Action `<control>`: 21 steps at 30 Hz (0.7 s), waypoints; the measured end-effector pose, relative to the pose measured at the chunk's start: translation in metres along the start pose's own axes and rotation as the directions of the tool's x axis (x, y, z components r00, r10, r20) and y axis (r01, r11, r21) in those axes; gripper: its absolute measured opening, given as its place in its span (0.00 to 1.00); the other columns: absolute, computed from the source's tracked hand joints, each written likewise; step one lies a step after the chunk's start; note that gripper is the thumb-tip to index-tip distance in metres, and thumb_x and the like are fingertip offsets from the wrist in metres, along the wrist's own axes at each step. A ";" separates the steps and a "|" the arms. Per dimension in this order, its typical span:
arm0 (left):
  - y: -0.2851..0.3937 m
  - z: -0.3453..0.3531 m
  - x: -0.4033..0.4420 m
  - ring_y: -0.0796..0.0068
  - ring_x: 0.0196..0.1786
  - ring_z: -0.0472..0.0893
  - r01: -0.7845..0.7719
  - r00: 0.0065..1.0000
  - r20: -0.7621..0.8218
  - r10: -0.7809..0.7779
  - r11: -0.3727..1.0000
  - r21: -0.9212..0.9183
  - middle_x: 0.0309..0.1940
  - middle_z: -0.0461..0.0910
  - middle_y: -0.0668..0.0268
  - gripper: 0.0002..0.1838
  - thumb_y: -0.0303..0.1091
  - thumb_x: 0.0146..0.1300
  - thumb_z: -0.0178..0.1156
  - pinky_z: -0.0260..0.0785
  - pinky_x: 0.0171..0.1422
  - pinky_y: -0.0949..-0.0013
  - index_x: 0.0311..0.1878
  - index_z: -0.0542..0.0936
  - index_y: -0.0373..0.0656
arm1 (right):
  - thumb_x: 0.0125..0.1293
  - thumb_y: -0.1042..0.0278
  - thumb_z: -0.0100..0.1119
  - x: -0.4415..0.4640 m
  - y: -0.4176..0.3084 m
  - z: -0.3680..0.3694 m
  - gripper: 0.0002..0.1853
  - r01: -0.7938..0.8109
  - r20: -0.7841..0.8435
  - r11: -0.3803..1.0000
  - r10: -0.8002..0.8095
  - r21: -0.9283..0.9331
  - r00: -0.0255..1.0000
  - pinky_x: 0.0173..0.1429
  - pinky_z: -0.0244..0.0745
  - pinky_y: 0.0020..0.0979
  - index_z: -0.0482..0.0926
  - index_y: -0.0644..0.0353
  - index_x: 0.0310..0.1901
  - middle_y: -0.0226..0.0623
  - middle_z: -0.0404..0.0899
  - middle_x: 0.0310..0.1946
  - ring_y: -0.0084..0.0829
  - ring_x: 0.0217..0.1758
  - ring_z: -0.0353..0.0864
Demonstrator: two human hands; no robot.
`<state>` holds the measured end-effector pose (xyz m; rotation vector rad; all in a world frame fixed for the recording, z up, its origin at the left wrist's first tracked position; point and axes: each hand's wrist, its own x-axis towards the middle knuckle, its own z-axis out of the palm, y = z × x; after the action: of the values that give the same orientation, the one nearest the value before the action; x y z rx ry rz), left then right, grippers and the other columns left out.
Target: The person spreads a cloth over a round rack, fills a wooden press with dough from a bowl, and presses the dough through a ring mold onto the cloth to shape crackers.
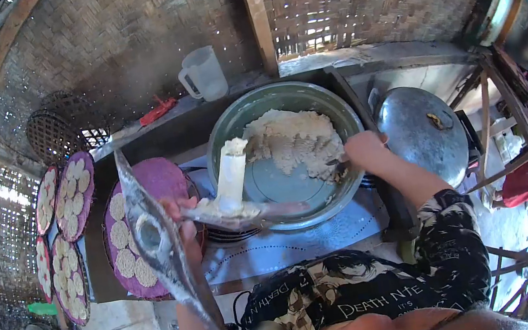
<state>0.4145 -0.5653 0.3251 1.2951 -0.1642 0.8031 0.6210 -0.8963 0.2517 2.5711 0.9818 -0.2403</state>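
My left hand (pixel 184 220) is closed around a two-part wooden hand press. One part is a long, dough-smeared board (pixel 145 205) with a round hole, tilted upright. From the other part, a flat bar reaching over the basin, rises a white tube (pixel 231 183) with pale dough at its top. My right hand (pixel 364 149) is closed at the right side of a large green basin (pixel 275 194), on what looks like a spoon or scoop (pixel 339 160), mostly hidden by the fingers. Its end touches a mound of pale, wet dough (pixel 294 137).
A purple round mat (pixel 160 173) with several pale dough discs lies left of the basin. More loaded round trays (pixel 73 198) stand farther left. Behind are a clear plastic jug (pixel 205 72) and a woven basket (pixel 51 137). A large metal lid (pixel 425 135) sits at the right.
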 end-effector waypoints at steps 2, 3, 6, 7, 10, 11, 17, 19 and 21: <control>0.010 0.011 -0.001 0.68 0.38 0.71 -0.053 0.994 -0.087 0.068 0.985 0.166 0.33 0.63 0.65 0.25 0.41 0.48 0.68 0.70 0.49 0.55 0.45 0.68 0.41 | 0.53 0.67 0.54 -0.002 0.006 -0.021 0.08 -0.038 -0.083 0.996 0.045 0.085 0.996 0.37 0.76 0.37 0.82 0.57 0.30 0.37 0.81 0.32 0.36 0.38 0.82; 0.013 0.014 0.000 0.67 0.36 0.72 -0.058 0.993 -0.085 0.076 0.978 0.199 0.32 0.63 0.66 0.27 0.45 0.47 0.69 0.70 0.49 0.56 0.43 0.67 0.41 | 0.54 0.68 0.53 -0.001 0.008 -0.034 0.08 0.004 -0.044 0.995 0.000 0.103 0.999 0.37 0.76 0.37 0.82 0.57 0.29 0.38 0.81 0.32 0.36 0.37 0.82; 0.013 0.018 0.002 0.66 0.33 0.73 -0.031 0.995 -0.084 0.046 0.985 0.167 0.32 0.63 0.65 0.28 0.51 0.43 0.69 0.66 0.54 0.51 0.35 0.66 0.43 | 0.52 0.68 0.53 0.035 0.013 0.008 0.07 0.096 -0.099 0.995 -0.096 -0.005 0.990 0.36 0.76 0.37 0.82 0.56 0.29 0.38 0.81 0.32 0.37 0.35 0.82; 0.015 0.014 0.002 0.65 0.35 0.73 -0.030 0.999 -0.028 0.034 0.992 0.126 0.33 0.62 0.65 0.26 0.49 0.44 0.69 0.65 0.57 0.50 0.35 0.66 0.44 | 0.51 0.68 0.53 0.038 0.018 0.014 0.07 0.190 -0.161 0.982 -0.188 -0.003 0.969 0.36 0.75 0.37 0.82 0.56 0.28 0.38 0.81 0.30 0.37 0.34 0.82; 0.015 0.004 0.001 0.65 0.36 0.74 -0.010 1.000 0.027 0.008 0.996 0.085 0.33 0.62 0.64 0.24 0.46 0.45 0.68 0.62 0.60 0.47 0.34 0.65 0.45 | 0.49 0.67 0.55 0.043 0.023 0.015 0.06 0.392 -0.183 0.920 -0.391 -0.032 0.902 0.33 0.75 0.37 0.82 0.56 0.26 0.38 0.81 0.27 0.39 0.31 0.81; 0.016 0.006 0.002 0.65 0.36 0.74 -0.008 1.000 0.018 0.006 0.996 0.092 0.33 0.62 0.64 0.24 0.46 0.45 0.68 0.62 0.61 0.47 0.34 0.65 0.45 | 0.48 0.67 0.55 0.040 0.027 0.007 0.06 0.414 -0.082 0.909 -0.416 -0.044 0.905 0.33 0.75 0.37 0.82 0.56 0.25 0.38 0.81 0.26 0.39 0.31 0.81; 0.018 0.000 0.005 0.66 0.36 0.72 0.005 0.999 0.036 -0.009 0.994 0.105 0.31 0.60 0.65 0.24 0.46 0.45 0.68 0.59 0.62 0.44 0.32 0.63 0.46 | 0.46 0.67 0.56 0.019 0.038 -0.045 0.06 0.386 -0.024 0.922 -0.385 0.016 0.922 0.33 0.74 0.37 0.82 0.56 0.22 0.39 0.80 0.23 0.39 0.29 0.81; 0.018 0.005 0.007 0.66 0.36 0.72 0.028 0.999 0.019 -0.030 0.995 0.099 0.31 0.61 0.65 0.24 0.46 0.44 0.69 0.59 0.62 0.44 0.33 0.63 0.46 | 0.47 0.67 0.57 0.021 0.044 -0.043 0.05 0.343 0.027 0.935 -0.342 -0.093 0.939 0.32 0.75 0.36 0.82 0.56 0.22 0.39 0.80 0.23 0.38 0.30 0.81; 0.018 0.007 0.007 0.66 0.36 0.73 0.049 0.999 0.002 -0.049 0.995 0.085 0.31 0.61 0.65 0.24 0.45 0.43 0.70 0.59 0.62 0.44 0.33 0.64 0.46 | 0.44 0.69 0.58 0.018 0.048 -0.042 0.04 0.333 0.077 0.938 -0.327 -0.096 0.942 0.32 0.74 0.36 0.81 0.55 0.21 0.38 0.80 0.22 0.38 0.30 0.81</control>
<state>0.4113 -0.5677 0.3453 1.3762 -0.1018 0.7724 0.6681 -0.9015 0.2985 2.2770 1.3630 -0.3415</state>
